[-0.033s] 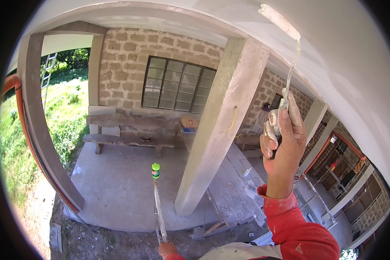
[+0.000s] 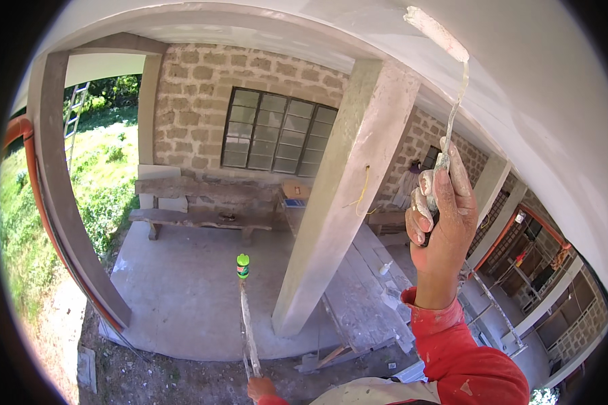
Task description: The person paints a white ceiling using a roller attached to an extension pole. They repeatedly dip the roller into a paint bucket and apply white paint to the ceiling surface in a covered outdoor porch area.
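Note:
My right hand (image 2: pixel 442 199), speckled with paint, is raised and closed on the handle of a paint roller. The white-coated roller sleeve (image 2: pixel 436 34) is up by the white ceiling (image 2: pixel 540 94), at the top right. At the bottom middle, my left hand (image 2: pixel 262 388) is closed on a paint-stained pole (image 2: pixel 248 324), with a thinner bar alongside. A bright green plastic bottle piece (image 2: pixel 242 266) is at the pole's top end. Part of that hand is cut off by the lower edge.
A concrete column (image 2: pixel 321 236) rises beside a dusty plank table (image 2: pixel 358 304). Behind stand a wooden bench (image 2: pixel 182 217) and windowed block wall (image 2: pixel 182 121). A post (image 2: pixel 51 135) with orange pipe borders grass at left. Metal scaffolding (image 2: pixel 493 317) and more columns stand at right.

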The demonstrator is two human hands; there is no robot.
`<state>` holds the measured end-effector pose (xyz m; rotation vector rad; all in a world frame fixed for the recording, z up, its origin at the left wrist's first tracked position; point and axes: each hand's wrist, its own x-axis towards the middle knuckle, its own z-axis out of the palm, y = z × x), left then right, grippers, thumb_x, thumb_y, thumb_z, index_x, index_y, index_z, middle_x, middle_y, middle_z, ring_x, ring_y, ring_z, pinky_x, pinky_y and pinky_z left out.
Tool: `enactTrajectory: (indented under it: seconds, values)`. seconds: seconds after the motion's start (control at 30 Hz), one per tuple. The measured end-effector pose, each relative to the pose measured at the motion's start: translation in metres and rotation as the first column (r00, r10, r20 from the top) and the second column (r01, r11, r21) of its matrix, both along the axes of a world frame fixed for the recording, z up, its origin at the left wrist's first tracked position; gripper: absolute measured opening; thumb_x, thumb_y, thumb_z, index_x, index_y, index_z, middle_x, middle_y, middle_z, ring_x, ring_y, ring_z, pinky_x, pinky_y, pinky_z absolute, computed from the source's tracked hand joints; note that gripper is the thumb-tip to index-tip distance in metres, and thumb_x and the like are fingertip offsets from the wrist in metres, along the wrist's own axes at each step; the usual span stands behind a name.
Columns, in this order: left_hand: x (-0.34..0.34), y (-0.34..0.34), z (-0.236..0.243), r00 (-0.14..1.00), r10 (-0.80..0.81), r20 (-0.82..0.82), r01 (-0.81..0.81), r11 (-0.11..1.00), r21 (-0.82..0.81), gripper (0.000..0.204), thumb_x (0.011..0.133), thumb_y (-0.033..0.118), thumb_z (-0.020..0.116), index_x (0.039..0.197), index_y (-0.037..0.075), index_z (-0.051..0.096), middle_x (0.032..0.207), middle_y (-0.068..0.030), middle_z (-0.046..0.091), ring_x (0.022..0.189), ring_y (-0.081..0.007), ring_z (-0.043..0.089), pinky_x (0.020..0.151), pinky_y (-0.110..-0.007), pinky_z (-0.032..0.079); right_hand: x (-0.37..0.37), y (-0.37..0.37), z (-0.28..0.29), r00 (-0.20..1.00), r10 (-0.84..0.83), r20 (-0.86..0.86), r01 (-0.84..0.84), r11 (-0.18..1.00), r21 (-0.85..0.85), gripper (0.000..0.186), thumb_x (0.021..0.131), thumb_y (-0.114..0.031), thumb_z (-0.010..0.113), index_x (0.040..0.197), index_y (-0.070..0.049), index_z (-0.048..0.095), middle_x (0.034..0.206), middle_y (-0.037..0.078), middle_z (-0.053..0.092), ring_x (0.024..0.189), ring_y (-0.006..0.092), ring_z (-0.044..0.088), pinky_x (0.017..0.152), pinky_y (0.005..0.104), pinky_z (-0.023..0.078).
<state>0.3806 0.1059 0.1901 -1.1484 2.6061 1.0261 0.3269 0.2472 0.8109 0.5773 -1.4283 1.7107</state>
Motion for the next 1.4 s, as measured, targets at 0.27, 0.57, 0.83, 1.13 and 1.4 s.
enactTrajectory:
  seconds: [0.27, 0.57, 0.83, 1.13, 1.4]
  values:
    - [-0.012, 0.002, 0.014, 1.0, 0.021, -0.007, -0.021, 1.0, -0.008, 0.031, 0.08, 0.03, 0.073, 0.088, 0.0, 0.076, 0.094, -0.0234, 0.075, 0.092, -0.041, 0.074, 0.082, -0.052, 0.058, -0.091, 0.017, 0.04, 0.997, 0.052, 0.06, -0.052, 0.999, 0.012, 0.049, 0.103, -0.014, 0.06, 0.15, -0.005, 0.048, 0.081, 0.001, 0.052, 0.052, 0.0085, 0.045, 0.041, 0.0257, 0.033]
    - [-0.015, 0.001, 0.01, 0.999, 0.018, 0.04, -0.019, 0.999, 0.03, 0.029, 0.081, 0.028, 0.072, 0.089, 0.0, 0.076, 0.094, -0.0236, 0.075, 0.093, -0.0414, 0.073, 0.083, -0.051, 0.058, -0.231, 0.038, 0.094, 0.985, 0.091, 0.145, -0.093, 0.996, 0.006, 0.021, 0.103, -0.011, 0.057, 0.122, -0.002, 0.058, 0.085, 0.003, 0.049, 0.057, 0.0104, 0.046, 0.046, 0.0262, 0.036]
    - [-0.018, 0.002, 0.004, 0.996, 0.007, 0.093, -0.005, 1.0, -0.019, 0.032, 0.08, 0.031, 0.073, 0.09, 0.0, 0.074, 0.094, -0.0232, 0.075, 0.092, -0.0415, 0.073, 0.083, -0.051, 0.058, -0.373, 0.053, 0.147, 0.965, 0.158, 0.209, -0.16, 0.987, -0.005, 0.003, 0.102, -0.007, 0.055, 0.101, -0.004, 0.054, 0.085, 0.005, 0.049, 0.06, 0.0134, 0.046, 0.049, 0.0291, 0.036]
    - [-0.022, 0.004, 0.025, 0.994, 0.009, 0.105, -0.006, 0.999, -0.035, 0.032, 0.08, 0.032, 0.072, 0.09, 0.001, 0.074, 0.092, -0.0232, 0.075, 0.09, -0.0415, 0.074, 0.082, -0.051, 0.058, -0.468, 0.064, 0.188, 0.932, 0.265, 0.247, -0.259, 0.964, -0.059, 0.003, 0.101, -0.004, 0.055, 0.104, -0.004, 0.054, 0.086, 0.008, 0.049, 0.059, 0.015, 0.045, 0.049, 0.0293, 0.035]
    - [-0.017, 0.003, 0.007, 0.997, -0.009, 0.08, 0.014, 0.998, -0.057, 0.027, 0.08, 0.028, 0.073, 0.088, 0.002, 0.074, 0.091, -0.0221, 0.075, 0.089, -0.0407, 0.074, 0.08, -0.05, 0.058, -0.328, 0.04, 0.129, 0.958, 0.244, 0.152, -0.246, 0.969, -0.005, 0.006, 0.103, -0.009, 0.057, 0.105, -0.004, 0.059, 0.083, 0.004, 0.05, 0.058, 0.0118, 0.044, 0.047, 0.0268, 0.034]
